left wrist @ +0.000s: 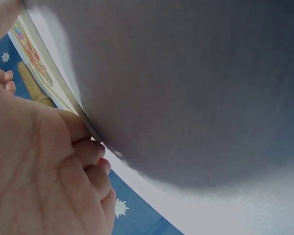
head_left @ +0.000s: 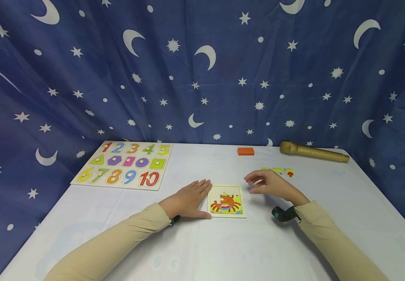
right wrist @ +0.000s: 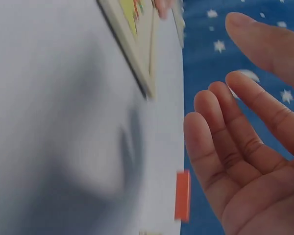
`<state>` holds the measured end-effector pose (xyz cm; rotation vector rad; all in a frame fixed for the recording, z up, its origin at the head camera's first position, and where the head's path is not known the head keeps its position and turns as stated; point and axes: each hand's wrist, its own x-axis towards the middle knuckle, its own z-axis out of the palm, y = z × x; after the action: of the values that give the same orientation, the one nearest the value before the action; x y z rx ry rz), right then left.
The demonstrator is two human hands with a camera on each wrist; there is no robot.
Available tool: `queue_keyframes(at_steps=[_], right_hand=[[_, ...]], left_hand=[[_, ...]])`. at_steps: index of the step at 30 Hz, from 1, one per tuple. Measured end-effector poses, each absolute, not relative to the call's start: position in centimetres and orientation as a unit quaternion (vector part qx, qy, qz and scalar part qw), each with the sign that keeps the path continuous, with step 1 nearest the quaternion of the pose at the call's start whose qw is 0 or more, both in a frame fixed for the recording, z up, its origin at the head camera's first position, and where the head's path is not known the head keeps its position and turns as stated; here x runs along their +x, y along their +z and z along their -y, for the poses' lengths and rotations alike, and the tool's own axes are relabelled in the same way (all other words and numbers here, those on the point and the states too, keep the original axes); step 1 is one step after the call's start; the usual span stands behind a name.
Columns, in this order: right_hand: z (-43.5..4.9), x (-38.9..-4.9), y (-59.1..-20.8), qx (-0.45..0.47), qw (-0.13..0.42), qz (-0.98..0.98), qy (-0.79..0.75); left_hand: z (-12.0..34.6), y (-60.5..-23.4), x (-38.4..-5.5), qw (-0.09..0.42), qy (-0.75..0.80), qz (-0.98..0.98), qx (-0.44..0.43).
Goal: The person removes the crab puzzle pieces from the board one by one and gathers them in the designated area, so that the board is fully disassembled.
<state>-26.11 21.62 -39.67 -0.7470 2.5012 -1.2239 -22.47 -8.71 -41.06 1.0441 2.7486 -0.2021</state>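
Note:
A small square puzzle board (head_left: 227, 214) lies on the table with a partly assembled crab picture (head_left: 227, 203) in its lower part; the upper part shows bare tray. My left hand (head_left: 191, 200) rests along the board's left edge, fingers extended and thumb near the lower corner. In the left wrist view, the fingers of that hand (left wrist: 54, 166) touch the board's edge (left wrist: 63, 81). To the right of the board, my right hand (head_left: 267, 184) hovers with loosely bent fingers and nothing between them. Several loose puzzle pieces (head_left: 289, 172) lie just behind it, partly hidden by the hand.
At the back left lies a number and shape board (head_left: 118, 183). An orange block (head_left: 246, 151) sits near the table's back edge, with a gold microphone (head_left: 314, 151) to its right. A blue curtain (head_left: 202, 78) with moons and stars hangs behind the white-covered table (head_left: 223, 249).

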Motion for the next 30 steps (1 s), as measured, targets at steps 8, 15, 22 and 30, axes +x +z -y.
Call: queue_keyframes(at_steps=[8,15,22,30], right_hand=[[-18.2,-25.9,-40.1,-0.303,0.163,-0.848,-0.402],[-16.7,-26.1,-40.8,-0.318,0.176,-0.845,-0.392],[-16.1,-26.0,-40.8,-0.319,0.177,-0.856,-0.367],[-15.7,-26.0,-40.8,-0.31,0.181,-0.868,-0.344]], left_hand=[[8.7,-41.2,-22.5,0.097,-0.068,-0.929,0.351],[8.8,-41.3,-22.6,0.091,-0.062,-0.929,0.354],[8.7,-41.3,-22.5,0.097,-0.063,-0.929,0.352],[8.7,-41.1,-22.5,0.1,-0.062,-0.93,0.349]])
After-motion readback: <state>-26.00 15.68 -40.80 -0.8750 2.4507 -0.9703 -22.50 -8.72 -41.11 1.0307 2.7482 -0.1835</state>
